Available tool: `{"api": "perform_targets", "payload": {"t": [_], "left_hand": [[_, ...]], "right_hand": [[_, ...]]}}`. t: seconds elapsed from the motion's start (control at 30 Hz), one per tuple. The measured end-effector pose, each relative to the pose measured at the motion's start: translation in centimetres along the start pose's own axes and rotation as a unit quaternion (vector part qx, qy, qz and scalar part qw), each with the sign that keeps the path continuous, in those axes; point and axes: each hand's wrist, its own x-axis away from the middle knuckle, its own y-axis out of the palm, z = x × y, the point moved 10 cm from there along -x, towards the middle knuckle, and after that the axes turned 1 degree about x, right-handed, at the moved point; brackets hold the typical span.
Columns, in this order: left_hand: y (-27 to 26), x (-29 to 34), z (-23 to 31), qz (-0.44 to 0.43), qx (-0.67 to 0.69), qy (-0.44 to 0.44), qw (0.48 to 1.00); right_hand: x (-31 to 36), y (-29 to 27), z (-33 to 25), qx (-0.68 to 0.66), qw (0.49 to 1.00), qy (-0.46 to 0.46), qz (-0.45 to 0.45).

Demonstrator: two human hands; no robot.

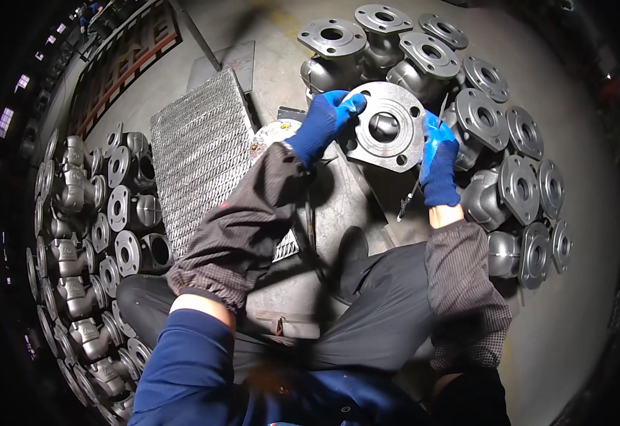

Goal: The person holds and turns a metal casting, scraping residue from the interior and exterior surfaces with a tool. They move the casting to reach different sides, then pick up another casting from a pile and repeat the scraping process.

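Both my hands wear blue gloves and hold up a grey cast-metal valve body [409, 145], its round, bolt-holed flange tilted toward me. My left hand [324, 121] is closed on the flange's upper left edge, thumb on its face. At the opposite edge, my right hand [438, 160] grips it with the fingers partly hidden behind. Through the central bore a dark rounded shape shows inside. Below my right hand hangs a thin, dark, rod-like piece [404, 206]; I cannot make out its kind.
Several similar flanged valve bodies [482, 117] stand close together at the far right. Rows of more castings [75, 255] line the left. A ridged metal grating [203, 156] lies left of my arms, with a round, pale-topped object [276, 131] beside it. My bent legs [388, 305] are below.
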Motion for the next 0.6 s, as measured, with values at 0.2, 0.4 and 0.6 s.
{"api": "perform_targets", "payload": {"t": [0.2,0.4,0.6], "left_hand": [[-0.8,-5.0,-4.4,-0.004,0.049,-0.077,0.996],[-0.2,-4.7,-0.3,0.073,-0.157,0.116,0.978],[1.2,-4.7,1.6,0.117,-0.329,-0.004,0.937]], "right_hand": [[-2.5,1.7,1.2,0.195,0.981,0.011,0.009],[-12.5,-1.0,5.4,0.182,0.982,0.022,0.038],[-11.6,0.9,4.4,0.474,0.815,-0.309,-0.127]]}}
